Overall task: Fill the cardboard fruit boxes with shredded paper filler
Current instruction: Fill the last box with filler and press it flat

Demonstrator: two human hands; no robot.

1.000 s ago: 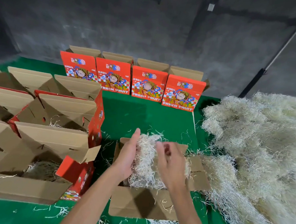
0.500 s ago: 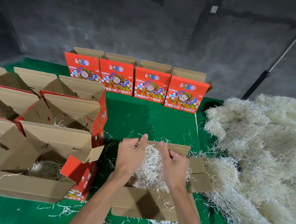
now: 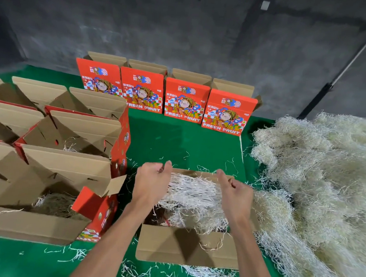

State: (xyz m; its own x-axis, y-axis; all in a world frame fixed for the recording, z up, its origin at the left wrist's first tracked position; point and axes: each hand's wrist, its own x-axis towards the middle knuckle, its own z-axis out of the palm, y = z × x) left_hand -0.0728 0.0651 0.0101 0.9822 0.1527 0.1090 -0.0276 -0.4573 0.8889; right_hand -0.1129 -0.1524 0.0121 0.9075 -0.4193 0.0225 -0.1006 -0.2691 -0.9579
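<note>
An open cardboard fruit box (image 3: 187, 249) stands in front of me on the green table, its flaps spread out. White shredded paper filler (image 3: 193, 194) lies inside it, stretched in strands between my hands. My left hand (image 3: 151, 182) grips the filler at the box's left side, fingers curled. My right hand (image 3: 235, 192) grips the same wad at the right side. A big heap of shredded paper (image 3: 321, 179) covers the table to the right of the box.
Several open red fruit boxes (image 3: 53, 173) with some filler stand at the left. Four red "FRESH FRUIT" boxes (image 3: 185, 100) line the back by a dark wall. Loose paper strands litter the green table cover (image 3: 177, 142).
My hands have moved apart over the box, pulling the wad of filler wider. Earlier they were close together, pressing it down into the box.
</note>
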